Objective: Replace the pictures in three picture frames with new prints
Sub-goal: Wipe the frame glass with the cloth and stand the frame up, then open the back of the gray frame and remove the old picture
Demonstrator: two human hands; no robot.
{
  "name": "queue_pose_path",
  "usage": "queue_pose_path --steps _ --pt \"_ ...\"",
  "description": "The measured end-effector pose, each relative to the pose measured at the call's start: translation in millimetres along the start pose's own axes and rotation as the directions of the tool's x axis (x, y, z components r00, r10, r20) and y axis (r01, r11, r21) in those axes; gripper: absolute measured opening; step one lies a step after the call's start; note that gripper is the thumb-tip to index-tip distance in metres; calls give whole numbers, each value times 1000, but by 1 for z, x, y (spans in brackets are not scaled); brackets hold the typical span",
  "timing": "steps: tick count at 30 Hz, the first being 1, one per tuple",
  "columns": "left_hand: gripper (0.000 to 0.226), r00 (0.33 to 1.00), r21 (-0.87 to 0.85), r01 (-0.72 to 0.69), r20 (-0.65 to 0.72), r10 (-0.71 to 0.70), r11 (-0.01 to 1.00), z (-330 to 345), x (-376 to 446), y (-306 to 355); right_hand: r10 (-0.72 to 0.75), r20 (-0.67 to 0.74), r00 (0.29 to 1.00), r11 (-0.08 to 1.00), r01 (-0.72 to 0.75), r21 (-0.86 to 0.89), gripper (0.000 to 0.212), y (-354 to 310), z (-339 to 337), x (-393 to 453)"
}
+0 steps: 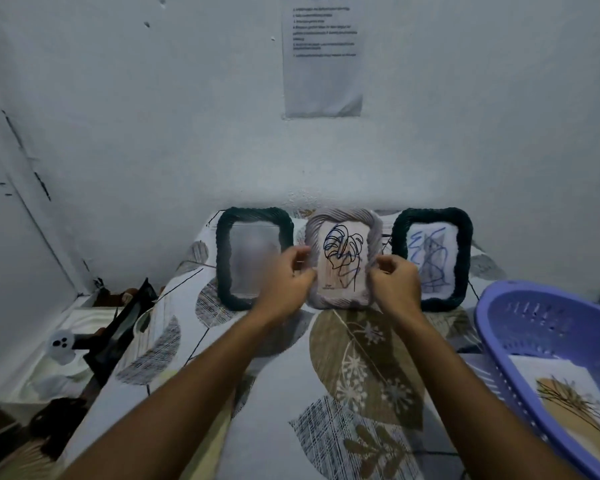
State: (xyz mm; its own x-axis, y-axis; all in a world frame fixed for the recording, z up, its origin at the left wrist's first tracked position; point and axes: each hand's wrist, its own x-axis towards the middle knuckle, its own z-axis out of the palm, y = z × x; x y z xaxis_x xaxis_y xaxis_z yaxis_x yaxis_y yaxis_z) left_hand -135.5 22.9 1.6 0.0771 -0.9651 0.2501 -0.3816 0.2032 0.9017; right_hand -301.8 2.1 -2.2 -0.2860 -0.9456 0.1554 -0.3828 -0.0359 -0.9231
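Hands grip the middle picture frame: the left hand [290, 276] pinches its left edge, thumb in front and fingers curled behind, and the right hand [394, 284] curls round its right edge. This pale grey frame [343, 223], with a ribbed border, stands near the far edge of the table [281, 368] against the wall and shows a black line drawing of a monstera leaf [340, 251] on a beige ground; its lower corners are partly hidden by the hands, which are motion-blurred. Just beside it on the left stands a dark green frame [253, 216] whose content is a blurred grey haze, impossible to make out. On the right stands another dark green frame [465, 237] holding a blue scribbled drawing, its left edge covered by the right hand. Leaf-patterned cloth covers the table. At the right edge sits a purple plastic basket [520, 317], cut off by the picture border, with a print of a plant [568, 400] lying in it. A printed sheet [323, 64] hangs on the wall above, its text unreadable.
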Motion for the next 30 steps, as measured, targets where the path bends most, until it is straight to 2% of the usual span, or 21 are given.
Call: queue_pose_path --steps 3,6,11,14,17,21,24,27,30 --pt "53 993 -53 121 24 -120 991 32 -6 -13 12 35 999 1000 -11 -29 12 6 -4 2" --pt "66 984 34 172 -44 -170 985 45 -6 -21 43 71 997 997 -38 -64 14 11 0 4" --pt "65 977 55 191 -105 -184 980 51 -5 -24 54 73 996 995 -47 -92 16 19 9 6" --pt "73 975 53 202 -106 -195 978 54 -3 -22 68 71 995 995 -62 -76 22 19 10 5" --pt "62 973 34 219 -76 -216 975 56 -4 -13 95 83 992 995 -91 -51 26 22 12 6" --pt "60 970 -9 226 -90 -226 974 57 -2 -1 94 101 990 995 -91 -41 26 23 11 6" --pt "61 970 -36 219 -102 -222 975 55 -3 0 95 93 991 995 -94 -16 35 22 8 2" --pt "60 969 -37 196 -146 -200 980 51 -11 -3 89 72 993 995 -92 39 46 24 3 -11" --pt "49 963 -34 159 -216 -163 987 42 -24 -5 46 27 999 995 -48 93 45 23 -5 -29"
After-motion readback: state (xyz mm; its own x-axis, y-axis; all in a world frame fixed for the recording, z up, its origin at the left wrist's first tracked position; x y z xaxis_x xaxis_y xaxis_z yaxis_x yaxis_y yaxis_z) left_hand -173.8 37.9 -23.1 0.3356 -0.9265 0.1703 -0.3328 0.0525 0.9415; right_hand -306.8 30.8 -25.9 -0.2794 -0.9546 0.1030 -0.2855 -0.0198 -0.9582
